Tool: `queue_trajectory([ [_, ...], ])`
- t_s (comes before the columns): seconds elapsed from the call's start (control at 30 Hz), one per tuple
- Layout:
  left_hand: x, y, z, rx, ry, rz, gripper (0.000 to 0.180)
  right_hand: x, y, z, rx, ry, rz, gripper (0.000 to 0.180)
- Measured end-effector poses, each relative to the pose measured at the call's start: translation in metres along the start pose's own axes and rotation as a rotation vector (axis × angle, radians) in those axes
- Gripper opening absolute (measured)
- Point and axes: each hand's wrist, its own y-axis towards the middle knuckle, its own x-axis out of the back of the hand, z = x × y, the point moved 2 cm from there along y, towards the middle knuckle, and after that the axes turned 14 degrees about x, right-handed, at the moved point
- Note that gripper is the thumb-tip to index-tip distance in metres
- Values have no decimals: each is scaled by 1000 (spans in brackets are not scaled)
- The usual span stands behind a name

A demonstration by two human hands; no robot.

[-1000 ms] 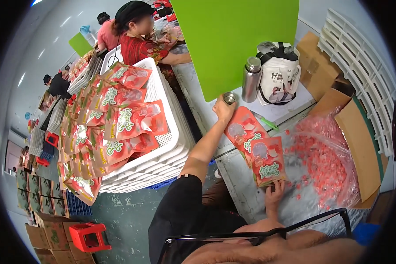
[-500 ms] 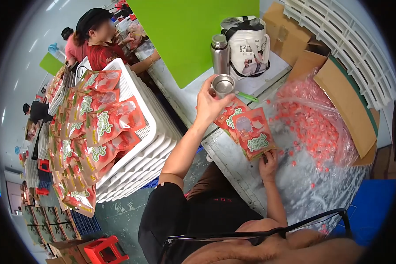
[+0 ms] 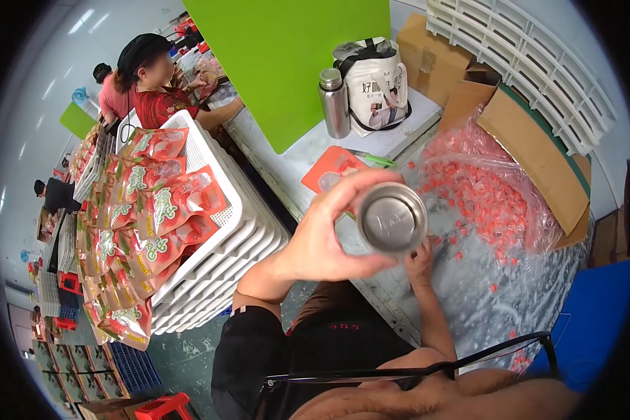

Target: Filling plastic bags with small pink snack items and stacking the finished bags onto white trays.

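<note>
My left hand (image 3: 318,238) is closed round a small stainless steel cup (image 3: 393,218), raised near my view with its round opening facing me. Partly behind the cup, my right hand (image 3: 419,263) stays low over the table's near side with its fingers curled. Whatever they grip is hidden by the cup. A red printed snack pouch (image 3: 329,165) lies flat on the table, partly covered by my left hand. Beyond it stands a steel thermos flask (image 3: 334,105) beside a white and black lunch bag (image 3: 378,94). A green-handled tool (image 3: 379,160) lies near the pouch.
Pink wrapped pieces (image 3: 479,203) spill from a clear bag by a cardboard box (image 3: 535,150) on the right. Stacked white trays (image 3: 224,273) at my left bear filled red pouches (image 3: 162,203). A green panel (image 3: 294,63) stands behind; a co-worker (image 3: 150,91) sits at far left.
My left hand has brought the steel cup from beside the thermos toward me, tilting its opening to my view. The cup and hand now hide the nearer pouch that my right hand was touching.
</note>
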Motion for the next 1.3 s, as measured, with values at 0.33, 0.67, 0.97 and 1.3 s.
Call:
queue_trajectory([
  [0.33,-30,-16,-54,-346,165,285,71,1,-2,-2,-13,76,-36,15],
  [0.67,-40,-16,-61,-470,177,294,46,4,2,-1,-56,117,6,16],
  [0.97,-46,-13,-54,-617,53,202,40,-2,-8,-9,-73,79,22,15],
  [1.3,-49,-16,-55,-495,56,63,29,0,-3,-4,-99,104,10,14],
])
